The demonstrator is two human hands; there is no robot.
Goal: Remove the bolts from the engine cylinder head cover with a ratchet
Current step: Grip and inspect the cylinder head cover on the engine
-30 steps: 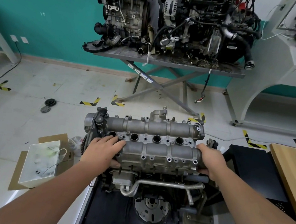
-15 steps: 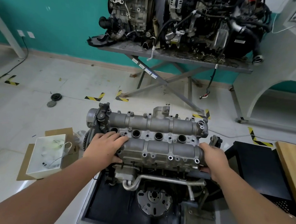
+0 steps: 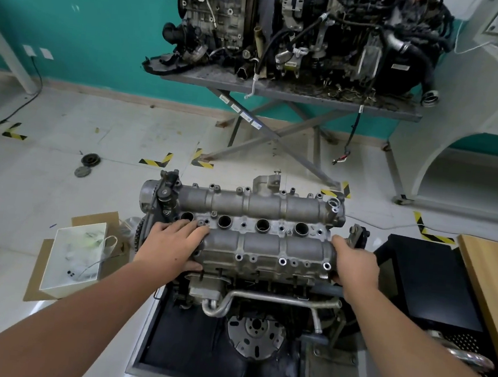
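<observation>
Grey cast-aluminium cylinder head cover [image 3: 264,232] sits atop the engine in front of me, its four round plug wells in a row along the middle. My left hand [image 3: 172,246] grips its left end, fingers spread over the top and thumb under the near edge. My right hand [image 3: 354,267] clasps the right end, fingers curled round the corner. Below the cover a bent silver metal pipe [image 3: 273,300] runs across the engine's front. To my left, on the floor, a white open box [image 3: 75,258] rests on flat brown cardboard. Beyond, a grey metal table [image 3: 293,94] carries two dark, cluttered engines.
</observation>
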